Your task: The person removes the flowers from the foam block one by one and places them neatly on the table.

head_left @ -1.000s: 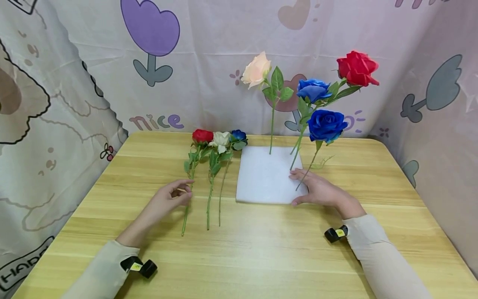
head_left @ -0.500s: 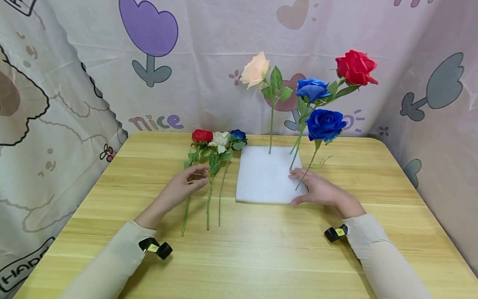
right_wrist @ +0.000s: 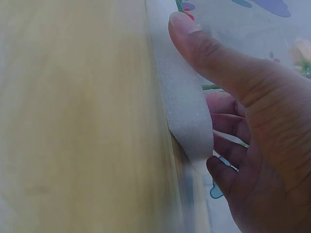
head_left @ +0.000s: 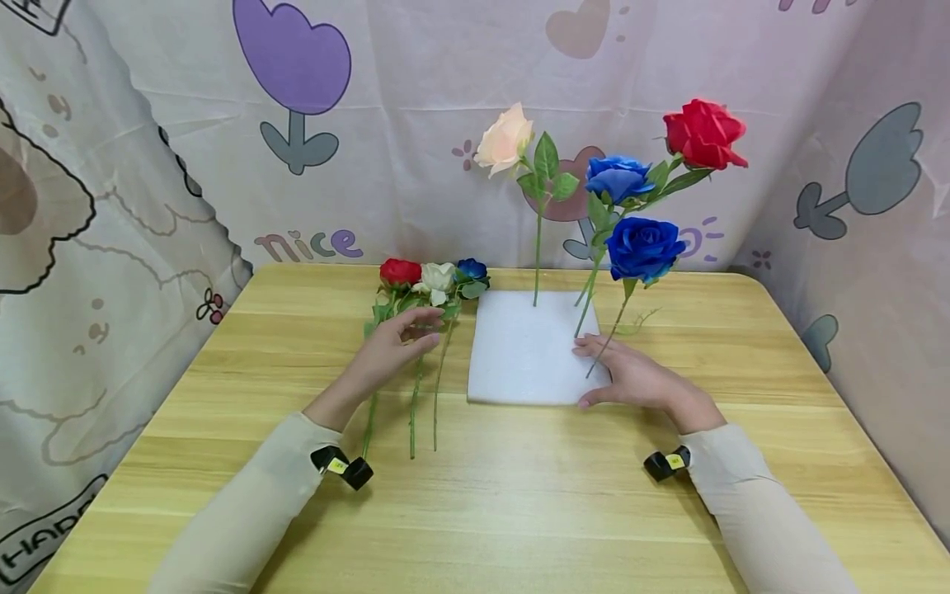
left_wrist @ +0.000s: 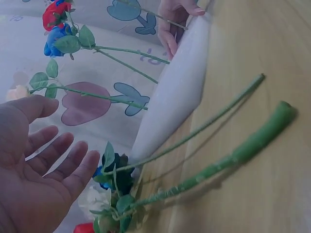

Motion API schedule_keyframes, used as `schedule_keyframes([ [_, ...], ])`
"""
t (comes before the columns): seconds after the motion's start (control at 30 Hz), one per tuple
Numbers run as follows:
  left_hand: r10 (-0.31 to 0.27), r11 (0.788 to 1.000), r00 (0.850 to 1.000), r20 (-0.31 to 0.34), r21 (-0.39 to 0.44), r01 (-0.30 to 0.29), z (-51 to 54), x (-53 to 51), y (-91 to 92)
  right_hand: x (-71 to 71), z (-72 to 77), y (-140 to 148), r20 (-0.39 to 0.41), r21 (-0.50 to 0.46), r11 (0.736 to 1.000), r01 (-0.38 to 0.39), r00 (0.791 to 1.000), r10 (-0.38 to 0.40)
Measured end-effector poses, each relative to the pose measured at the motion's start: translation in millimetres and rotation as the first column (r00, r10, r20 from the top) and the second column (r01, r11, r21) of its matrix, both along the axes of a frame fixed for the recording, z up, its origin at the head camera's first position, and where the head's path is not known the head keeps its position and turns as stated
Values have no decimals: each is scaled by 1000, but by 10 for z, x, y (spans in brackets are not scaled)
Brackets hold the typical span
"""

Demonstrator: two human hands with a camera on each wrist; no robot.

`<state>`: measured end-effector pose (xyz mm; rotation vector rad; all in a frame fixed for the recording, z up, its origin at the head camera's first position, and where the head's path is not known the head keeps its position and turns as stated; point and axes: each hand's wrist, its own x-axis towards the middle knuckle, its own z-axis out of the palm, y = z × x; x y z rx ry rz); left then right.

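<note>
My left hand point(head_left: 393, 351) hovers over the stems of three artificial roses lying side by side: a red rose point(head_left: 399, 272), a white rose point(head_left: 436, 280) and a dark blue rose point(head_left: 472, 269). In the left wrist view its fingers point(left_wrist: 63, 155) are loosely bent, with nothing between them. My right hand point(head_left: 631, 375) rests on the right front corner of a white foam board point(head_left: 527, 355), fingers spread. From the board rise a peach rose point(head_left: 505, 139), a red rose point(head_left: 703, 134), an upper blue rose point(head_left: 618, 178) and a lower blue rose point(head_left: 646, 247).
The wooden table point(head_left: 505, 495) carries everything. A printed cloth point(head_left: 416, 165) hangs close behind its back edge and along both sides. The lower blue rose's stem stands right by my right fingers. A black wrist camera point(head_left: 343, 467) sits on each sleeve.
My left hand has moved right and away from me, from the lying red rose's stem to above the white rose's leaves. My right hand stays on the foam board.
</note>
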<state>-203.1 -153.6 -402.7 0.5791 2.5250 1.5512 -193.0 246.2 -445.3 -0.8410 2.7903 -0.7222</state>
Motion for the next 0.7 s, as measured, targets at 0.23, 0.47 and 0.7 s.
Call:
schedule_keyframes([
  [0.23,-13,999,1000,27,47,12,4,-98,144,1,2,-1,-3,-3,1000,2,1000,-2],
  [0.47,-24,996,999,30,89,22,-7,-224,319,0,-11,3,-8,-9,1000,1,1000,-1],
  [0.7,-33,984,994,102,180,14,-17,-329,502,-9,-14,4,-11,-9,1000,-6,1000,6],
])
